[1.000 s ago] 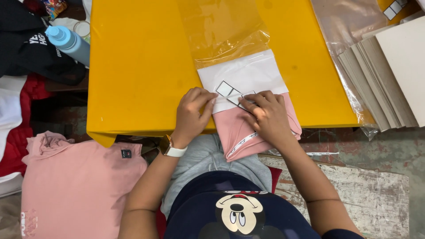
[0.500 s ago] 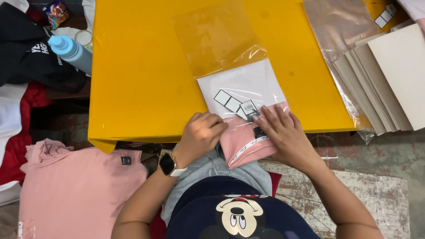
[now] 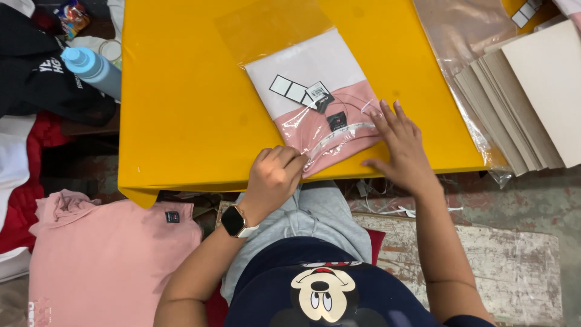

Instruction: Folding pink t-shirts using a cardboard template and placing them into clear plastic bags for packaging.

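Sealing step: my left grip pinches bag edge; right grip flat, fingers spread, empty, pressing shirt. Next, I judge: firm press along flap.

head camera, single view: looks steeply down from above the person's lap, facing forward over the near edge of the yellow table; close range, both forearms in frame, floor at either side.
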